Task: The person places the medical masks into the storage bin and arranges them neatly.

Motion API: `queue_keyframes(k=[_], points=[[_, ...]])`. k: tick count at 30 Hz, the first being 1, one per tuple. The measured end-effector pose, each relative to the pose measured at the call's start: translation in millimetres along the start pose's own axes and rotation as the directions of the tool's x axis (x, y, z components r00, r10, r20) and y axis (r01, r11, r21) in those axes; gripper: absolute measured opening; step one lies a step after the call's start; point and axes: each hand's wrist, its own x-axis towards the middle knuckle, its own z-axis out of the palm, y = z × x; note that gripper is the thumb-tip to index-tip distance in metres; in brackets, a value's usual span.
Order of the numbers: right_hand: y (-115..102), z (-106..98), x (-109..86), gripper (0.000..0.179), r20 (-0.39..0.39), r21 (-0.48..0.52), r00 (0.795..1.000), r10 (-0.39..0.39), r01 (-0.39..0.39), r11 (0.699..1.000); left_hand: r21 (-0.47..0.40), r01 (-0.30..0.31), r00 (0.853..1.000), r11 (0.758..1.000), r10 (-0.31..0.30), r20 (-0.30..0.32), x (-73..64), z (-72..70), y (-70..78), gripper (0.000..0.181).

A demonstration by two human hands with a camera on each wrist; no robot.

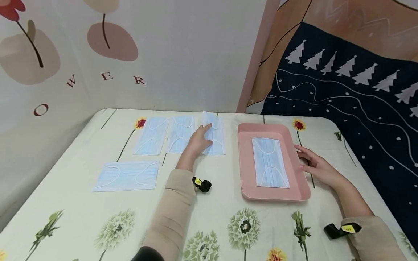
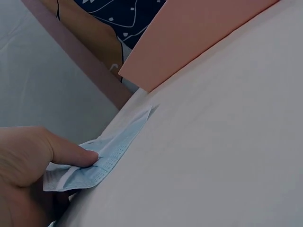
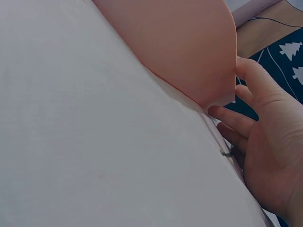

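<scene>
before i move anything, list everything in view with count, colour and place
tray: 1, pink, right of centre
tray mask: 1, light blue, in tray
held mask: 1, light blue, left of tray
row masks: 2, light blue, left of held mask
sideways mask: 1, light blue, nearer left
tablecloth: 1, white, flowered, underneath
wall sheet: 1, pale, at the back
tree-print cloth: 1, navy, behind at right
wrist devices: 2, black and yellow, one left, one right
dark shape: 1, black, bottom edge, unidentified
sleeves: 2, beige, one left, one right
left grip: 1, bare, pinching held mask
right grip: 1, bare, at tray's right side
</scene>
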Motion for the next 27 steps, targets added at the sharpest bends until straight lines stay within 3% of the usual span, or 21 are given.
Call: queue_keyframes(k=[12,18,27], points=[[-1,0,1.1,0.065,-0.003,-0.002,1.000,0.011,-0.011,1.000,-0.183,-0.039,0.997,0.982,0.026,-0.072,1.9,0.8,3.3,0.076],[-1,-1,1.8,0.065,0.006,0.011,1.000,-0.001,0.001,1.000,-0.227,-0.093,0.985,0.969,0.056,-0.163,1.8,0.1,7.9,0.071],[-1,-1,0.0,0.064,0.009,0.018,1.000,-0.003,0.003,1.000,-0.352,-0.123,0.966,0.928,0.030,-0.258,0.1,0.2,22.7,0.068]])
